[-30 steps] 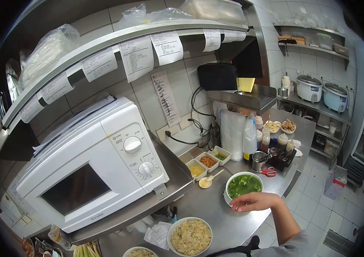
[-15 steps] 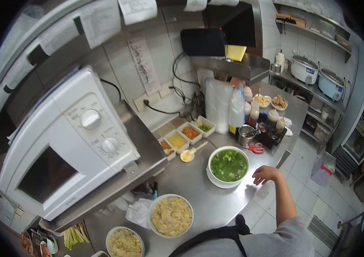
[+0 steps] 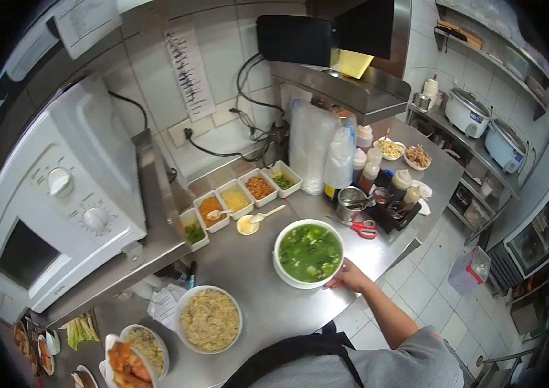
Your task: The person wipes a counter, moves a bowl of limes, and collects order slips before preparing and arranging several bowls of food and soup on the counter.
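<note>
A white bowl of green soup [image 3: 310, 251] with pale pieces and dark leaves stands on the steel counter [image 3: 264, 310]. The pale rim of a plate [image 3: 297, 282] shows beneath it. At the lower right side of this bowl is my right hand [image 3: 350, 277], its fingers closed at the plate's edge and partly hidden. My left hand is out of view. Toward the lower left stand a large bowl of fried rice [image 3: 211, 320] and a smaller rice bowl [image 3: 147, 348]. A white dish of orange-red food [image 3: 129, 365] overlaps the smaller one.
White tubs of toppings [image 3: 234, 197] line the wall, with a spoon [image 3: 268, 213] before them. Red scissors [image 3: 365, 228], a metal pot [image 3: 350, 202] and sauce bottles [image 3: 370, 171] stand behind the soup. A white microwave [image 3: 61, 194] sits on a raised shelf at left.
My right hand has come from beside the counter edge to the soup bowl's plate. The view has shifted, and the dish of orange-red food has appeared at the lower left.
</note>
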Demonstrator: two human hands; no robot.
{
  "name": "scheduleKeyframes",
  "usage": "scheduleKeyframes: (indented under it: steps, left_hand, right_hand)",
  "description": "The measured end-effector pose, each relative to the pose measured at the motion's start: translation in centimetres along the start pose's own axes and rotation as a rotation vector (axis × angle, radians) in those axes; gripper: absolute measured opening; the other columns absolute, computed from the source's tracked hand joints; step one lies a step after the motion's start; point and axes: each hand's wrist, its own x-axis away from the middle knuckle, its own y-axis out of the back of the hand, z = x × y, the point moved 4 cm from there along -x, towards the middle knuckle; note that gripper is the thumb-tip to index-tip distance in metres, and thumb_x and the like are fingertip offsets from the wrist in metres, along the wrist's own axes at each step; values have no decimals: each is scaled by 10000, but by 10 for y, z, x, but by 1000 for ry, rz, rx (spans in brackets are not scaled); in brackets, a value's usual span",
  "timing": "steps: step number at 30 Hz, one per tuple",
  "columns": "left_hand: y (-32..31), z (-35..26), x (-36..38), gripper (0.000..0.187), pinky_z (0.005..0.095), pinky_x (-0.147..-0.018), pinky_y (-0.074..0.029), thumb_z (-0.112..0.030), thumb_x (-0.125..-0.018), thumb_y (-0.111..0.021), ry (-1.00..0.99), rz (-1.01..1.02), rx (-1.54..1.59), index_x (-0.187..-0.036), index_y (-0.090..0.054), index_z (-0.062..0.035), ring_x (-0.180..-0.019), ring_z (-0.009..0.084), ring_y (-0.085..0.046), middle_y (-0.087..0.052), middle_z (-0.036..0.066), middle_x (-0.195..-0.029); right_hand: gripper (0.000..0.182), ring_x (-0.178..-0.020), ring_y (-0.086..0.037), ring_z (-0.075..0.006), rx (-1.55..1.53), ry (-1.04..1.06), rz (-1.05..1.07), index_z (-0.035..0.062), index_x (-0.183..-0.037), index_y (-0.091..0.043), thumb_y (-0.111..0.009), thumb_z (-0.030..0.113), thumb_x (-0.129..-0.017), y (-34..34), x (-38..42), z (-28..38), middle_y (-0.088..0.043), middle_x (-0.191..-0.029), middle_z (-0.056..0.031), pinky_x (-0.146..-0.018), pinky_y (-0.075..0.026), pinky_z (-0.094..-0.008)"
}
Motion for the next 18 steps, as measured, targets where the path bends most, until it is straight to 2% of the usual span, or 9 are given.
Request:
scheduleKeyframes:
  steps: [2, 3, 5, 9, 10, 11, 12, 15, 18]
  left_hand:
    - [-61, 7, 5, 545, 393, -831, -480, -94, -818, -532, 98, 60, 33, -1334, -358, -61, -1137, 250, -465, -417, 128, -1308]
    - [-49, 48, -19, 578, 415, -886, -441, -80, -815, -538, 103, 187, 20, -1352, -328, -49, -1170, 242, -438, -392, 117, -1335]
    - [-136, 39, -2, 636, 400, -1003, -326, -83, -796, -567, 156, 404, 81, -1365, -289, -21, -1216, 234, -385, -372, 119, -1349]
    - [-241, 50, 21, 597, 319, -940, -399, -124, -850, -528, 288, 549, -35, -1375, -264, -17, -1169, 216, -448, -411, 122, -1320]
    - [-252, 65, 22, 586, 311, -913, -419, -145, -864, -529, 313, 492, -61, -1373, -264, -26, -1129, 212, -487, -453, 126, -1280]
    - [-265, 94, 11, 618, 450, -788, -529, -16, -757, -424, 227, 648, 120, -1356, -285, -76, -1116, 327, -503, -438, 132, -1278]
    - [-271, 111, 6, 730, 527, -822, -506, 54, -716, -416, 289, 666, 110, -1398, -217, -118, -1143, 327, -487, -419, 136, -1300]
    - [-311, 119, 15, 711, 468, -790, -537, 64, -730, -407, 263, 760, 33, -1390, -204, -106, -1054, 300, -555, -439, 139, -1275]
    - [-331, 143, 11, 714, 393, -733, -553, 44, -747, -428, 259, 837, -98, -1393, -169, -119, -971, 255, -598, -506, 127, -1181]
  right_hand:
    - [453, -755, -667, -270, 7, 39, 21, -64, -1235, -230, -456, -31, -844, 1, -5, -1, -610, -914, -218, -640, -574, -320]
    - [452, -763, -667, -270, 10, 33, 23, -64, -1234, -230, -456, -29, -845, 0, -8, -1, -608, -919, -219, -645, -574, -321]
    - [428, -773, -666, -272, 25, 30, 47, -67, -1216, -234, -461, -9, -858, 1, -16, -5, -603, -934, -223, -658, -572, -325]
    - [435, -833, -657, -255, 24, 19, 112, -42, -1243, -234, -457, -6, -872, -9, -23, 6, -605, -960, -210, -707, -561, -320]
    - [421, -842, -654, -260, 24, 16, 127, -41, -1237, -239, -451, -5, -875, -11, -27, 7, -601, -971, -212, -714, -559, -322]
    - [408, -852, -652, -265, 23, 13, 143, -39, -1231, -243, -445, -3, -879, -13, -32, 8, -596, -982, -213, -721, -557, -323]
    - [408, -852, -652, -265, 22, 15, 147, -39, -1231, -243, -445, -3, -879, -16, -36, 10, -596, -982, -213, -721, -557, -323]
    - [390, -867, -648, -272, -8, 10, 179, -36, -1219, -251, -440, -1, -880, -25, -46, 18, -586, -1006, -217, -735, -555, -327]
    - [414, -882, -632, -235, -6, 6, 162, -21, -1224, -280, -467, -27, -853, -36, -55, 29, -579, -982, -158, -726, -540, -329]
